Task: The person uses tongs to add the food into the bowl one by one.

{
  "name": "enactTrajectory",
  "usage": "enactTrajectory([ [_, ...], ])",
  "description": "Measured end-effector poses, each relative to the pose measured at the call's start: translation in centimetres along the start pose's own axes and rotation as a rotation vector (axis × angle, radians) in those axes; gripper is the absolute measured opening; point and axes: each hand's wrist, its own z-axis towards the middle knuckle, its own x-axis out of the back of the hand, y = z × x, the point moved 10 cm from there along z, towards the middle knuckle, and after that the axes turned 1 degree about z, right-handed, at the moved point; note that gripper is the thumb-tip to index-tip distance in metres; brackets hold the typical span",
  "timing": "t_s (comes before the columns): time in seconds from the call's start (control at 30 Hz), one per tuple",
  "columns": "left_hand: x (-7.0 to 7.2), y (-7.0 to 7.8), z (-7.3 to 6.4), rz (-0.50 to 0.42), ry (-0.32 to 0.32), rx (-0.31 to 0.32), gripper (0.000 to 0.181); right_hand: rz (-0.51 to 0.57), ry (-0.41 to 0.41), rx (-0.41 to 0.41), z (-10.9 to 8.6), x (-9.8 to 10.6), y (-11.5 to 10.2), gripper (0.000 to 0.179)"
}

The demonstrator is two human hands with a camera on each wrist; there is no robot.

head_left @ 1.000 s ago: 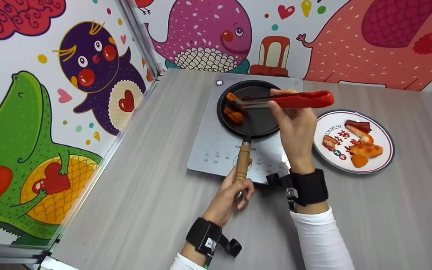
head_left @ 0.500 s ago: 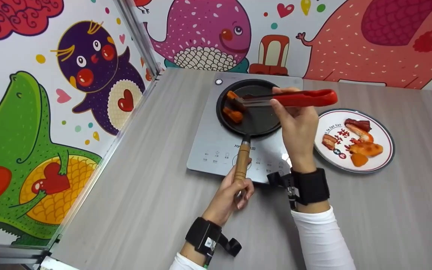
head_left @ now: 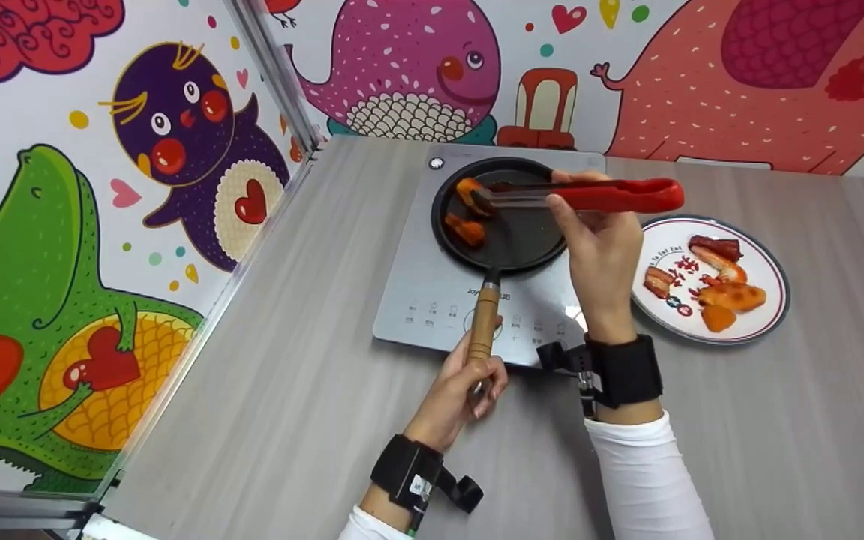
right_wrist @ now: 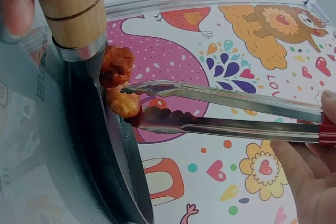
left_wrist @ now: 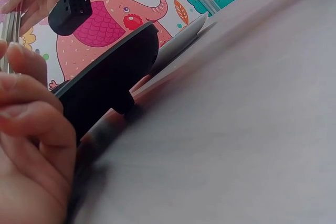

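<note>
My left hand (head_left: pixel 469 382) grips the wooden handle (head_left: pixel 486 322) of a black frying pan (head_left: pixel 529 251). In my right hand (head_left: pixel 603 259) is a pair of red-handled metal tongs (head_left: pixel 627 196), reaching level over the pan from the right. Two orange-brown food pieces that look like fried chicken lie at the pan's left side. The tong tips are at the upper piece (head_left: pixel 469 193); the lower piece (head_left: pixel 465 229) lies apart from them. Seen from the right wrist, the tips stand slightly apart at the edge of the golden piece (right_wrist: pixel 122 103).
The pan sits on a silver induction cooker (head_left: pixel 402 315). To the right stands a white plate (head_left: pixel 672 319) with several food pieces, among them a shrimp (head_left: pixel 721 264). Cartoon-printed walls (head_left: pixel 552 45) border the table (head_left: pixel 267 390) at the back and left.
The right hand and tongs have shifted slightly right. The upper food piece has turned and moved a little right with the tong tips. The left hand and pan stay almost still.
</note>
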Motion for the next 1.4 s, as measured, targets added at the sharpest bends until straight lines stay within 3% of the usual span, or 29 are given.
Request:
enactTrajectory([
  [0.63,0.1,-0.1,-0.1,0.010,-0.007,0.012,0.061,0.314,0.163,-0.269,-0.3,1.9,3.8,0.033],
  [1.03,0.1,-0.4,-0.1,-0.005,-0.001,0.028,0.062,0.270,0.135,-0.250,-0.3,1.8,3.5,0.033],
  [1.4,0.1,0.0,0.0,0.005,0.002,-0.004,0.060,0.246,0.125,-0.227,-0.3,2.0,2.8,0.035],
])
